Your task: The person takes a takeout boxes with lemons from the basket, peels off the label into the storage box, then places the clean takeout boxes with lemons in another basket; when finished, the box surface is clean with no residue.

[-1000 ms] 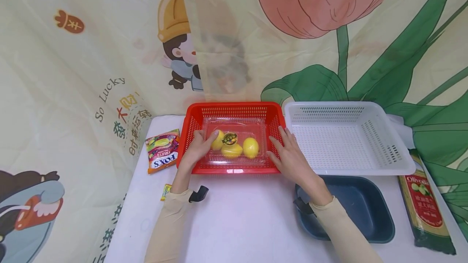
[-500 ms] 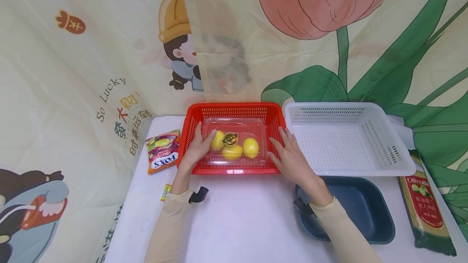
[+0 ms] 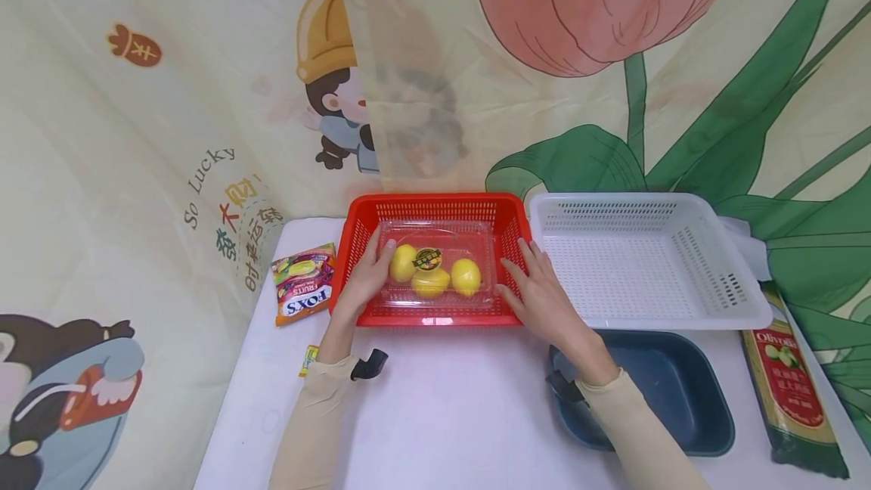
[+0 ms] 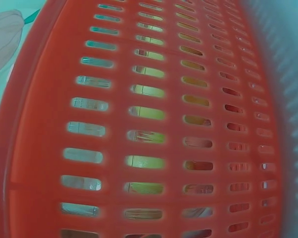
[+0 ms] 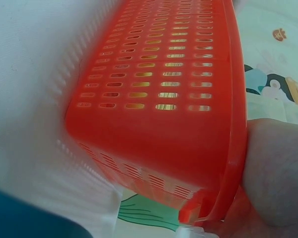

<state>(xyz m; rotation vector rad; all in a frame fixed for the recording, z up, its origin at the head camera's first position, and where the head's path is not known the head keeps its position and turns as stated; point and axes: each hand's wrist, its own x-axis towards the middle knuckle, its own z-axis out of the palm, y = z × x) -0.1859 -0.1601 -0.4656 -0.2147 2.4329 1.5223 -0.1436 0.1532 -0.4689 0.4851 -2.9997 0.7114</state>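
Note:
A red plastic basket [image 3: 435, 319] with slotted walls holds a clear plastic box [image 3: 452, 233]. Inside the box are three yellow lemons [image 3: 466, 277], and its lid bears a dark round sticker. My left hand [image 3: 367, 278] reaches over the basket's left end, fingers extended along the box's left edge with the thumb tip at its lid. At the basket's right end my right hand [image 3: 540, 293] lies over the rim, fingers spread and reaching inside. Both wrist views look at the basket's front wall, lemons showing yellow through the slots; the left fingers are out of sight there.
A white basket [image 3: 619, 271] stands at the right, directly beside the red one. Before it sits a dark blue tub [image 3: 670, 392], under my right forearm. Farther right lies an Olivoila pasta bag [image 3: 792, 384]. A Fox's candy bag [image 3: 303, 283] and small yellow packet [image 3: 308, 360] lie left.
My left fingers have straightened, and the thumb has drawn back leftward from over the lemon to the box's edge. The right hand keeps its place on the rim.

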